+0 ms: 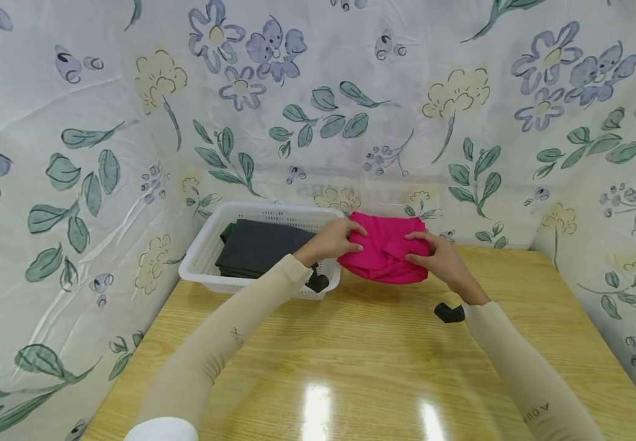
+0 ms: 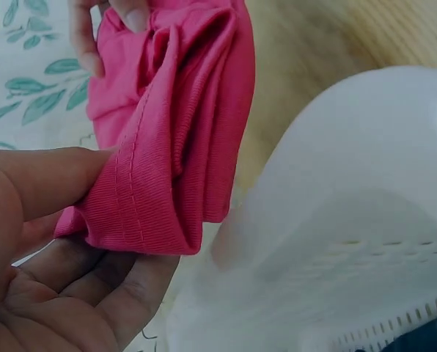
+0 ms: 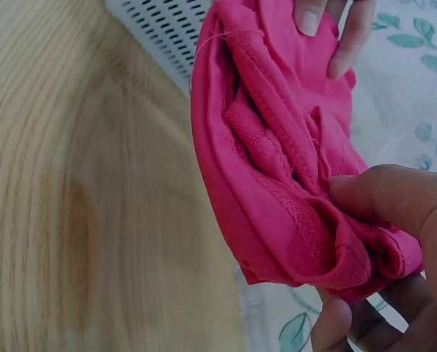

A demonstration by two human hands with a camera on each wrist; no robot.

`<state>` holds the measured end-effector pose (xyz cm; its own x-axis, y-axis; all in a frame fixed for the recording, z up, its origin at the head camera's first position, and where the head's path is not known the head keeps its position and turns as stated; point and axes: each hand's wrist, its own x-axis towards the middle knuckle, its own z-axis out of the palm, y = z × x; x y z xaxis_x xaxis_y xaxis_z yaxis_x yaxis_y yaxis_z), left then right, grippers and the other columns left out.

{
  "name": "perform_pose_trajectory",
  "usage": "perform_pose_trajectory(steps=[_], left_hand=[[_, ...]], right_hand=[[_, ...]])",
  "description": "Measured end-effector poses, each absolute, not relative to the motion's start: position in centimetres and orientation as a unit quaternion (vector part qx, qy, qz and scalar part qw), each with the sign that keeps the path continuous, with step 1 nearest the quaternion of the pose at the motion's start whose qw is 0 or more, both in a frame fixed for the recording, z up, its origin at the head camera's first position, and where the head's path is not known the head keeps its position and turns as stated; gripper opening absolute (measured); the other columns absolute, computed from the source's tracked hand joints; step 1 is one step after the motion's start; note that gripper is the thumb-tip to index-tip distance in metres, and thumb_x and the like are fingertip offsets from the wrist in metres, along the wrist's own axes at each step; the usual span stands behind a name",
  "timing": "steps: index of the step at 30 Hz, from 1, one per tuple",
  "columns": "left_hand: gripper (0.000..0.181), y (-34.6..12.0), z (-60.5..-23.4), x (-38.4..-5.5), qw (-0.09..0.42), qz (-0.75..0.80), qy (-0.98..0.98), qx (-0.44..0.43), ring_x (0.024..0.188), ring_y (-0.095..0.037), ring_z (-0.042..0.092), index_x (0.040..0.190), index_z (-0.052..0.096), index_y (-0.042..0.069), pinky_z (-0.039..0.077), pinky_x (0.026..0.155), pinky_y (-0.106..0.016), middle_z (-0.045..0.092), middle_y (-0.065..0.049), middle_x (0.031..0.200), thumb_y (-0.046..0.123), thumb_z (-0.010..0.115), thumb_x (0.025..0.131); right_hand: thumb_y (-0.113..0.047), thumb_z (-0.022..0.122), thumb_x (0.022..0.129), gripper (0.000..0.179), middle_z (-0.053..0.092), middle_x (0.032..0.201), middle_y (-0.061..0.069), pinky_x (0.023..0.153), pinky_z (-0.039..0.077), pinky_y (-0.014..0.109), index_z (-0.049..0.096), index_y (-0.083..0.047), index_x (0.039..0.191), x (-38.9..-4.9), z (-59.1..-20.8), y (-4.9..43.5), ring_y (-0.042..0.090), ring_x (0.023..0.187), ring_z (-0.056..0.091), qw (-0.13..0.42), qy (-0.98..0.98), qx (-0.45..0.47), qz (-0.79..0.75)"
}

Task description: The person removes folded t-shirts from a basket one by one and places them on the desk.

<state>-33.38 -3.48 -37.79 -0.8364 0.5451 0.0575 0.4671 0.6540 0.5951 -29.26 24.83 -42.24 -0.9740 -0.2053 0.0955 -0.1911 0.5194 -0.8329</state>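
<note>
A folded bright pink garment [image 1: 385,248] of stitched knit cloth is held up just right of the basket, above the table. My left hand [image 1: 333,239] pinches its left end, thumb on one face and fingers behind, as the left wrist view shows at the cloth's hem [image 2: 141,191]. At the opposite end my right hand [image 1: 440,258] grips the folded layers between thumb and fingers. Seen from the right wrist, loose folds and seams [image 3: 292,169] lie along the garment's edge. Its exact kind cannot be told.
A white perforated plastic basket [image 1: 196,277] stands at the back left of the wooden table [image 1: 384,349]. Inside it lies folded dark grey cloth [image 1: 263,245], with a bit of dark green cloth [image 1: 227,232] behind. A flowered sheet [image 1: 351,147] hangs around the table's back and sides.
</note>
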Motion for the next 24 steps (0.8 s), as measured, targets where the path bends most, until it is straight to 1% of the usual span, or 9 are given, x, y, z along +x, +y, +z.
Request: perform_pose_trajectory(steps=[3,7,11,14,16,18,21,22,24], left_hand=[[0.033,-3.1,-38.3,-33.6,0.071,0.305,0.908,0.278,0.081,-0.016,0.048,0.126,0.072,0.005,0.043,0.072,-0.027,0.068,-0.010,0.104,0.010,0.076,0.094],[0.034,-2.5,-38.7,-33.8,0.084,0.298,0.910,0.276,0.082,-0.016,0.049,0.128,0.071,0.004,0.044,0.073,-0.027,0.069,-0.011,0.111,0.010,0.075,0.095],[0.034,-1.8,-39.0,-34.1,0.091,0.279,0.913,0.285,0.101,-0.019,0.057,0.128,0.070,0.002,0.049,0.084,-0.028,0.068,-0.013,0.127,0.007,0.073,0.095],[0.034,-1.2,-39.1,-34.3,0.099,0.259,0.914,0.295,0.117,-0.024,0.058,0.128,0.070,-0.001,0.050,0.093,-0.031,0.066,-0.015,0.132,0.004,0.072,0.094],[0.035,-0.8,-39.2,-34.4,0.106,0.250,0.915,0.300,0.122,-0.027,0.058,0.128,0.069,-0.003,0.050,0.096,-0.032,0.065,-0.017,0.132,0.002,0.072,0.094],[0.036,-0.5,-39.3,-34.5,0.117,0.248,0.914,0.299,0.123,-0.028,0.058,0.128,0.069,-0.005,0.051,0.097,-0.032,0.065,-0.018,0.133,0.000,0.072,0.092],[0.036,-0.1,-39.5,-34.8,0.130,0.246,0.916,0.288,0.113,-0.025,0.060,0.127,0.069,-0.006,0.051,0.092,-0.030,0.066,-0.018,0.131,-0.002,0.072,0.091],[0.036,0.1,-39.6,-34.8,0.134,0.247,0.918,0.281,0.109,-0.024,0.060,0.127,0.069,-0.006,0.051,0.090,-0.029,0.067,-0.018,0.130,-0.003,0.072,0.091],[0.037,0.4,-39.8,-35.1,0.139,0.237,0.924,0.267,0.103,-0.022,0.058,0.127,0.069,-0.005,0.051,0.088,-0.029,0.067,-0.018,0.130,-0.002,0.071,0.091]], right_hand=[[-0.021,0.077,0.095,0.045,0.046,0.072,0.002,0.060,0.039,0.029,0.063,-0.014,0.138,-29.4,-42.8,25.1,0.017,0.065,0.045,0.008,0.876,-0.109,-0.470],[-0.023,0.078,0.094,0.045,0.045,0.073,0.001,0.059,0.039,0.028,0.064,-0.018,0.137,-29.8,-43.6,25.4,0.017,0.065,0.045,0.006,0.883,-0.096,-0.459],[-0.022,0.078,0.094,0.045,0.046,0.072,0.000,0.059,0.039,0.027,0.064,-0.017,0.137,-30.2,-44.3,25.6,0.018,0.065,0.046,0.011,0.882,-0.094,-0.461],[-0.019,0.078,0.094,0.045,0.048,0.073,0.001,0.059,0.040,0.027,0.064,-0.015,0.137,-30.5,-44.9,25.8,0.019,0.066,0.047,0.011,0.881,-0.099,-0.462],[-0.017,0.078,0.094,0.044,0.052,0.079,0.004,0.061,0.041,0.026,0.065,-0.014,0.137,-30.8,-45.4,26.0,0.020,0.069,0.049,0.009,0.882,-0.099,-0.461],[-0.016,0.077,0.094,0.044,0.056,0.089,0.007,0.062,0.042,0.027,0.065,-0.014,0.137,-31.0,-45.8,26.1,0.021,0.074,0.050,0.007,0.884,-0.098,-0.458],[-0.016,0.077,0.095,0.044,0.059,0.109,0.010,0.065,0.043,0.027,0.065,-0.014,0.137,-31.4,-46.3,26.0,0.022,0.081,0.051,0.007,0.887,-0.094,-0.453],[-0.016,0.077,0.095,0.044,0.058,0.109,0.012,0.065,0.042,0.027,0.065,-0.014,0.137,-31.5,-46.5,26.0,0.023,0.080,0.050,0.009,0.888,-0.092,-0.450],[-0.017,0.077,0.095,0.044,0.058,0.114,0.013,0.065,0.042,0.028,0.065,-0.015,0.136,-31.7,-46.7,25.8,0.024,0.082,0.050,0.012,0.890,-0.089,-0.446]])
